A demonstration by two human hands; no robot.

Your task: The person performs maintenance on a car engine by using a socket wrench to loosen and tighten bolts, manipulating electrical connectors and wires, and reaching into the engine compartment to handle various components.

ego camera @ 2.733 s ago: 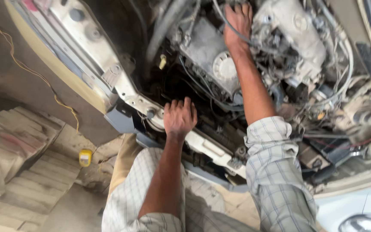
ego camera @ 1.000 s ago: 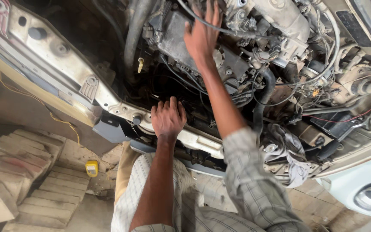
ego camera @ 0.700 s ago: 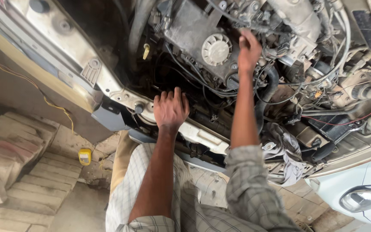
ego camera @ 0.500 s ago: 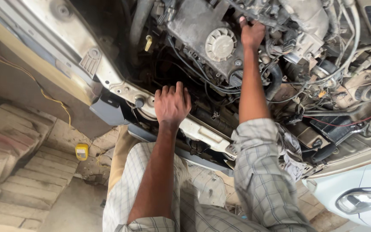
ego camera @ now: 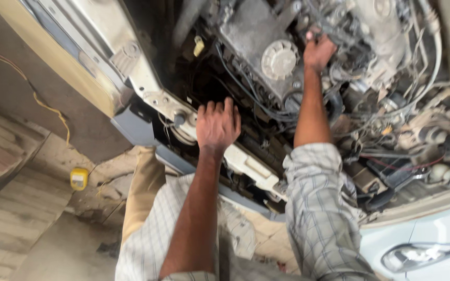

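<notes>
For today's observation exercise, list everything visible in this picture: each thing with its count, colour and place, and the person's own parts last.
Engine bay: one, grey and grimy, upper middle.
Round ribbed engine part: one, pale grey, beside the right hand.
Wires and hoses: many, black, white and red, upper right.
Front crossmember: one, off-white, under the left hand.
Car body panel: one, beige, upper left.
Headlamp: one, clear, lower right.
Small yellow object: one, on the floor, left.
Yellow cord: one, floor, left.
Left hand: flat on the front crossmember.
Right hand: closed, deep among engine parts.
</notes>
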